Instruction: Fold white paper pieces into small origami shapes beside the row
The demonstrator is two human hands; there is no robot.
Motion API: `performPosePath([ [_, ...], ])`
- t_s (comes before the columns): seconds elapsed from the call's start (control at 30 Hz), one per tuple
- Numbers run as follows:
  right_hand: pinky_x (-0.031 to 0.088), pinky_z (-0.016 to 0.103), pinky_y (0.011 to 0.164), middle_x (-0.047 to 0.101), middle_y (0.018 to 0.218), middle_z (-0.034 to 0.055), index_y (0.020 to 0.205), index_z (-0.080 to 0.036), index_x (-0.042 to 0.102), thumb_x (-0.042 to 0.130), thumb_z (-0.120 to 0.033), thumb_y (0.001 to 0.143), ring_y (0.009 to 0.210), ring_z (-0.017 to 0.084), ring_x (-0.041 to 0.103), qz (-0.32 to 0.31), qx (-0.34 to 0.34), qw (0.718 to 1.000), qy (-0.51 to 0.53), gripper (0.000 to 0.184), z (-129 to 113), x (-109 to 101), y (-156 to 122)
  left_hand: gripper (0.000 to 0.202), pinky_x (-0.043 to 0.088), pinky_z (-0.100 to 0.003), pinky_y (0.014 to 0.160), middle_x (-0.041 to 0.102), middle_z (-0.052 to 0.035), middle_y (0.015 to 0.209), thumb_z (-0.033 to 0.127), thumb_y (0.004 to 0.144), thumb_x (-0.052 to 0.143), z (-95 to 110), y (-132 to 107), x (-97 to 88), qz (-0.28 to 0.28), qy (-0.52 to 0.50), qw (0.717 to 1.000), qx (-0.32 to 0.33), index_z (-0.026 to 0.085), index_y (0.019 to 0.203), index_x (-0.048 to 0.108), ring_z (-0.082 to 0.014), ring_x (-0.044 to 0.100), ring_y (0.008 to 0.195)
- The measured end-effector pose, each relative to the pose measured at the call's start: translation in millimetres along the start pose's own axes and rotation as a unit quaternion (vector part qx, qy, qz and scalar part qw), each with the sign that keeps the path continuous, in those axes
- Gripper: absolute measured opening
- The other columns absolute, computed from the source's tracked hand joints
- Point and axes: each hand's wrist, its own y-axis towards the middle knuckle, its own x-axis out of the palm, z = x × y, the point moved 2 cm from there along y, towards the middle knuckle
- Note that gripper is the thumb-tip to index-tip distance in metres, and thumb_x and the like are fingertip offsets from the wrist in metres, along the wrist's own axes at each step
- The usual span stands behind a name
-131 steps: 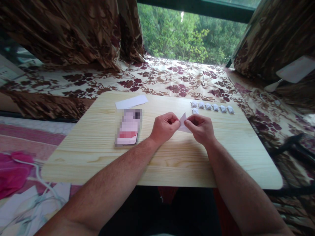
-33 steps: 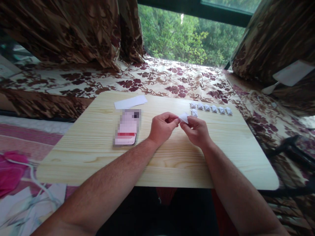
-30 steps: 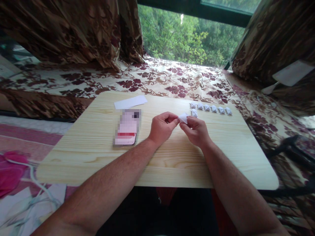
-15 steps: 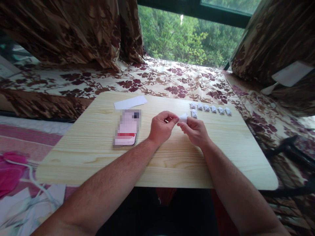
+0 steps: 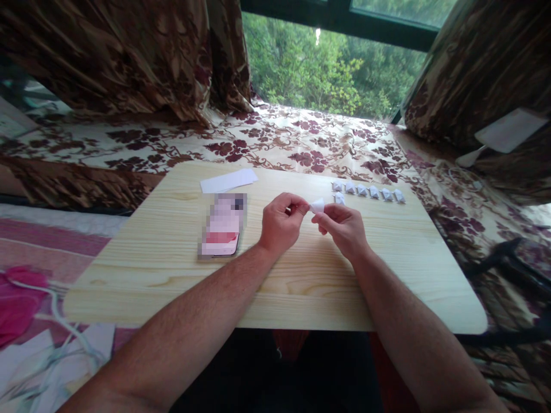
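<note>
A small folded piece of white paper (image 5: pixel 317 205) is held between both hands above the middle of the table. My left hand (image 5: pixel 284 221) pinches its left end with thumb and fingertips. On the other side my right hand (image 5: pixel 342 226) has its thumb and fingers closed on the paper's lower right edge. Several small folded paper pieces (image 5: pixel 373 192), peaked like little pyramids, stand in a row just beyond my right hand. One more folded piece (image 5: pixel 340 198) sits in front of the row's left end, partly hidden by that hand.
A phone (image 5: pixel 221 226), partly pixelated, lies on the wooden table (image 5: pixel 150 264) left of my hands. Behind it is a small stack of white paper strips (image 5: pixel 228 180). Past the table's far edge runs a ledge with flowered cloth (image 5: pixel 310 143). A white cable (image 5: pixel 55 304) lies at lower left.
The paper has shifted slightly left and its visible shape has changed a little. My right hand's fingers have moved slightly on it; my left hand keeps its pinch.
</note>
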Motion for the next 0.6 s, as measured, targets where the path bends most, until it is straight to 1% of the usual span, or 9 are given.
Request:
performPosePath([
  [0.07,0.046,0.025,0.053,0.064,0.068,-0.0009,0.083,-0.019,0.063,0.079,-0.039,0.073,0.056,0.011,0.056,0.077,-0.044,0.996,0.01,0.027,-0.3,0.4,-1.7,0.013,0.045,-0.025,0.064,0.066,-0.0004,0.076,0.032,0.083,0.066,0.4,0.5,-1.1,0.008,0.008,1.0,-0.002,0.02,0.079,0.069,-0.0122,0.056,0.066],
  [0.13,0.05,0.027,0.058,0.067,0.076,0.0003,0.09,-0.021,0.063,0.079,-0.034,0.073,0.063,0.012,0.061,0.113,-0.092,0.989,-0.006,0.027,-0.3,1.4,-3.7,0.014,0.045,-0.026,0.063,0.066,-0.0004,0.074,0.033,0.083,0.067,0.6,0.6,-1.5,0.011,0.017,1.0,-0.002,0.02,0.079,0.069,-0.0126,0.055,0.066],
  [0.17,0.051,0.027,0.061,0.068,0.08,0.0011,0.092,-0.021,0.064,0.079,-0.033,0.074,0.066,0.013,0.062,0.119,-0.11,0.987,-0.021,0.026,-0.4,1.9,-4.6,0.014,0.044,-0.026,0.063,0.066,-0.0005,0.074,0.033,0.083,0.067,0.8,0.6,-1.4,0.011,0.021,1.0,0.0,0.02,0.079,0.069,-0.0129,0.055,0.066],
  [0.23,0.052,0.028,0.062,0.069,0.084,0.0026,0.093,-0.021,0.066,0.077,-0.031,0.076,0.068,0.014,0.063,0.119,-0.128,0.983,-0.056,0.023,-0.6,2.5,-5.9,0.013,0.044,-0.027,0.064,0.066,-0.0008,0.075,0.032,0.083,0.066,1.3,0.4,-1.3,0.011,0.027,1.0,0.008,0.02,0.08,0.069,-0.0132,0.055,0.066],
  [0.33,0.053,0.028,0.061,0.071,0.086,0.0036,0.094,-0.022,0.069,0.074,-0.032,0.078,0.07,0.015,0.064,0.111,-0.128,0.982,-0.087,0.019,-1.2,2.2,-6.6,0.012,0.045,-0.027,0.066,0.067,-0.0013,0.078,0.03,0.084,0.066,2.0,0.1,-1.5,0.015,0.043,0.999,0.022,0.02,0.08,0.069,-0.0136,0.056,0.068],
  [0.5,0.052,0.028,0.059,0.071,0.084,0.0034,0.093,-0.022,0.071,0.074,-0.03,0.078,0.067,0.014,0.064,0.095,-0.138,0.982,-0.092,0.018,-2.2,2.5,-6.8,0.01,0.047,-0.028,0.07,0.068,-0.0023,0.08,0.029,0.084,0.066,4.0,0.4,-2.2,0.017,0.057,0.997,0.052,0.02,0.079,0.069,-0.0152,0.059,0.075],
  [0.6,0.053,0.028,0.058,0.072,0.085,0.0037,0.092,-0.022,0.071,0.074,-0.031,0.077,0.067,0.014,0.064,0.091,-0.132,0.982,-0.098,0.018,-1.9,3.3,-6.9,0.01,0.049,-0.029,0.072,0.068,-0.0022,0.08,0.028,0.084,0.066,5.6,0.1,-2.0,0.014,0.061,0.996,0.059,0.02,0.079,0.068,-0.016,0.061,0.078],
])
